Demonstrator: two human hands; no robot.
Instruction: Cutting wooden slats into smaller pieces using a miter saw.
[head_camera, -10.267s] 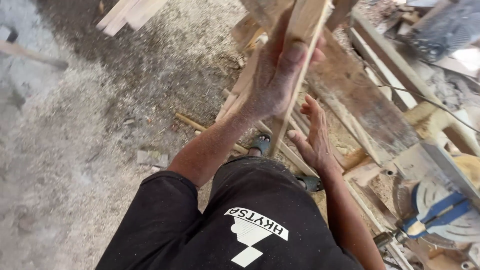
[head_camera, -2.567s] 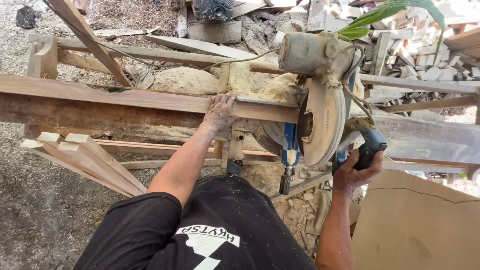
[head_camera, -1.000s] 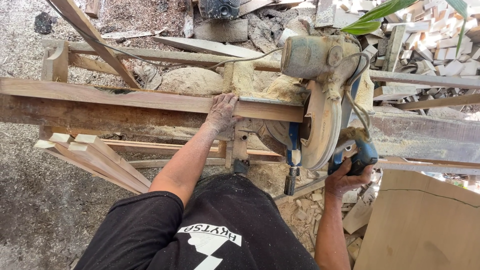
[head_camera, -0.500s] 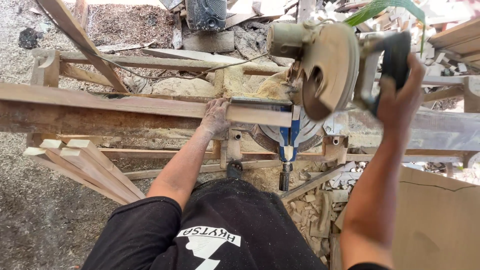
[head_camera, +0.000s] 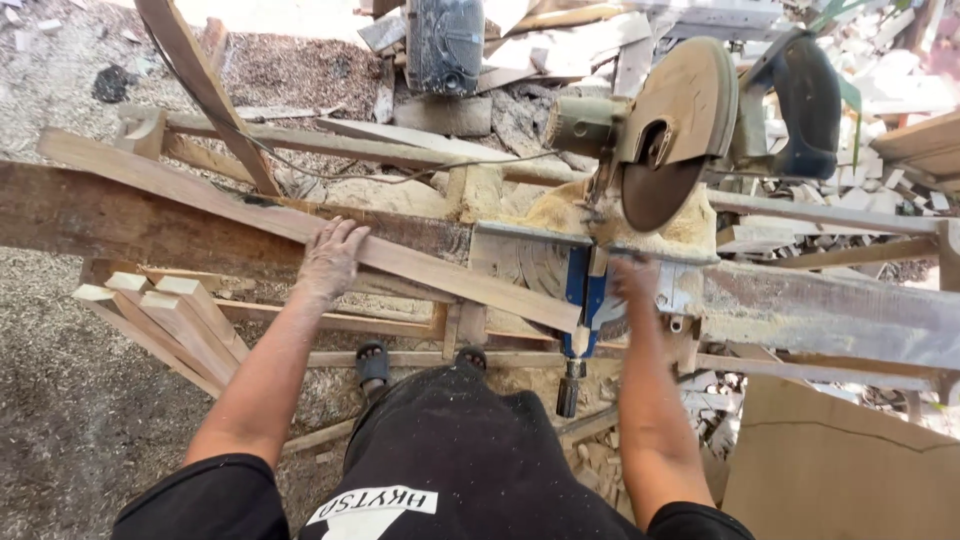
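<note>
Below, in the head view, the left hand (head_camera: 328, 262) lies flat, fingers spread and clamped on nothing, pressing on a long plank (head_camera: 300, 225) that runs slantwise across the bench (head_camera: 820, 305). To its right, the plank's cut end stops just short of the saw's blue base (head_camera: 585, 290). The right hand (head_camera: 635, 280) is blurred at the sawdust-covered saw table (head_camera: 530, 262); whether it grips anything I cannot tell. Above that hand the mitre saw (head_camera: 680, 130) stands raised, its blade clear of the wood. Left of and below the left hand, a bundle of slats (head_camera: 165, 320) leans under the bench.
</note>
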